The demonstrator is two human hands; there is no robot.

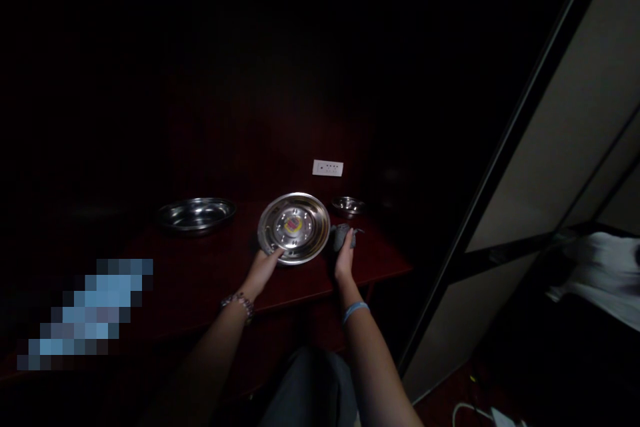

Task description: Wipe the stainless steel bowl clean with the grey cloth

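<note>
A round, shiny metal dish (pixel 315 230) with a yellow and red sticker at its centre is tilted up above the dark red shelf. My left hand (pixel 265 270) grips its lower left rim, thumb on the inner side and the other fingers hidden behind it. Just right of the dish, my right hand (pixel 345 257) is closed on a bunched grey cloth (pixel 342 235), which is close to the rim; whether they touch I cannot tell. Behind the cloth rests a small metal bowl (pixel 349 205). A wide metal basin (pixel 197 215) sits at the left.
The dark red shelf (pixel 200 273) ends in a front edge near my knees. A white socket panel (pixel 327 168) is on the back wall. At the right stands a pale panel (pixel 525 167) with a dark frame; white fabric (pixel 605 270) lies beyond it. A blurred blue patch covers the lower left.
</note>
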